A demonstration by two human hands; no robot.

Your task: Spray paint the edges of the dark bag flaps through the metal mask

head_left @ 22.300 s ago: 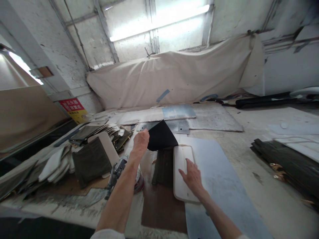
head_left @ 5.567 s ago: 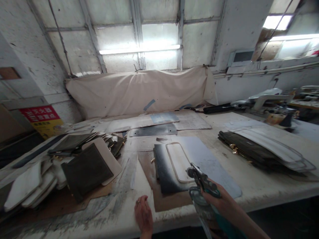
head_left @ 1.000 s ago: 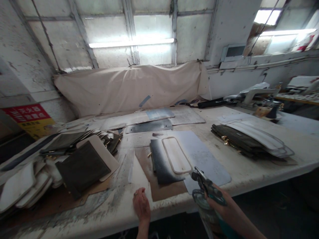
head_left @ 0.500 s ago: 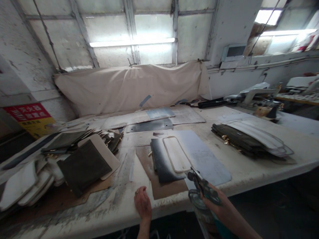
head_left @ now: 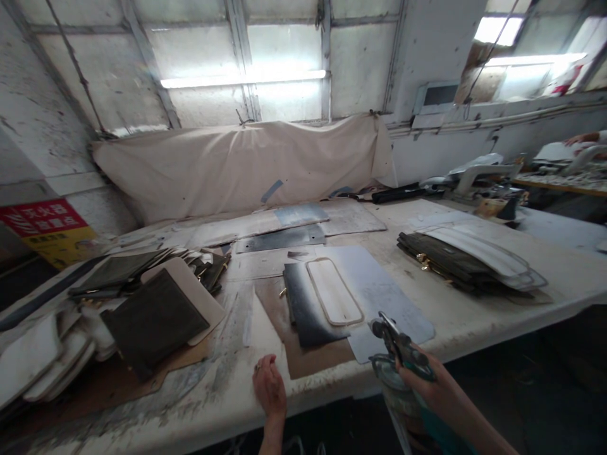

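Workbench (head_left: 455, 316) before a draped cloth (head_left: 227, 167), with a white panel (head_left: 334, 291) lying flat near its middle.
Dark pieces (head_left: 156, 316) lie piled at left and a dark stack (head_left: 455, 256) at right; bare benchtop separates this stack from a pale blue-grey sheet (head_left: 389, 297). Panel's long axis runs away from the person, slanting leftward; a dark sheet (head_left: 306, 319) borders its left side. Near the front edge, a spray gun (head_left: 398, 346) points away and leftward, its long axis slanting likewise. Right hand (head_left: 424, 379): fingers wrapped round the gun. Left hand (head_left: 269, 385): fingers loosely bent, bare, by the bench edge.
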